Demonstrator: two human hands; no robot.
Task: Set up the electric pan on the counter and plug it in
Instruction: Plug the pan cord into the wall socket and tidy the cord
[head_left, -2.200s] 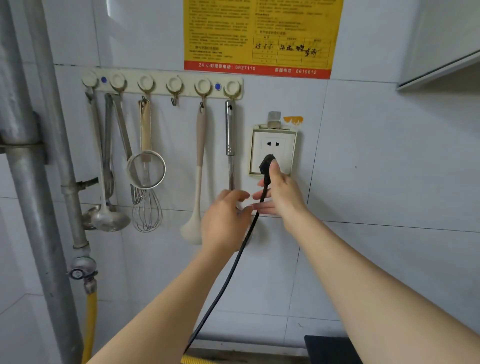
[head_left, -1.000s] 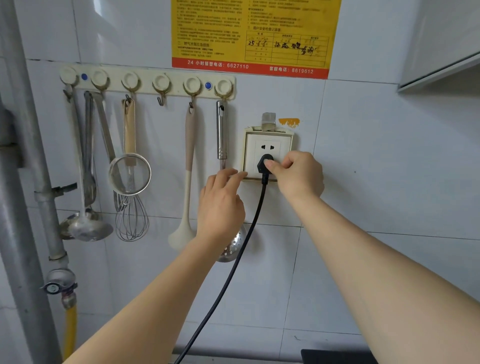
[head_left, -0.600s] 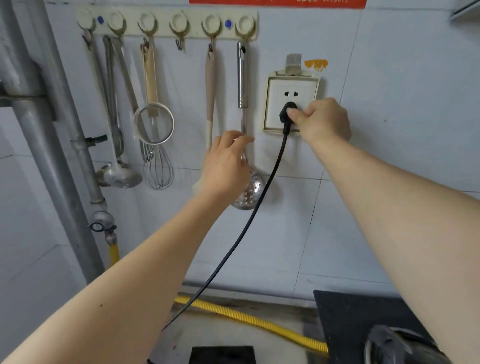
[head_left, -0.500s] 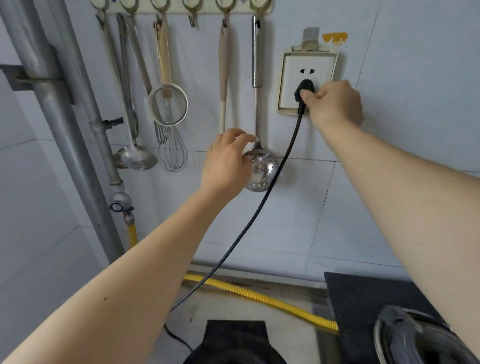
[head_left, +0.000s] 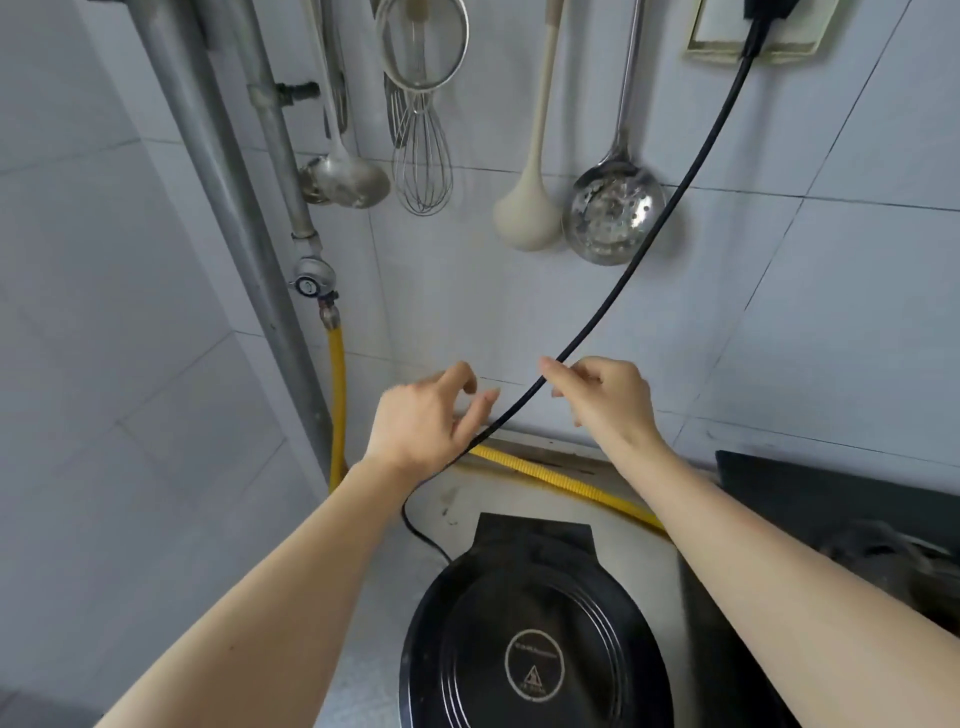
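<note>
Both hands hover out before the tiled wall. The right hand (head_left: 608, 400) is loose and half-open, its forefinger touching the black cord (head_left: 691, 171). The cord slips under the left hand (head_left: 426, 415), whose fingers are slack; I cannot tell if it grips. Below both hands the electric pan (head_left: 535, 639) sits on the bench (head_left: 457, 504). Up beyond the right hand, the plug (head_left: 763, 13) is in the socket (head_left: 717, 39).

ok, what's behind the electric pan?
Yellow corrugated hose along the wall base, and the black cord from the electric pan rising to the wall socket. Right forearm covers the hose's end; left hand hides part of the cord.
</note>
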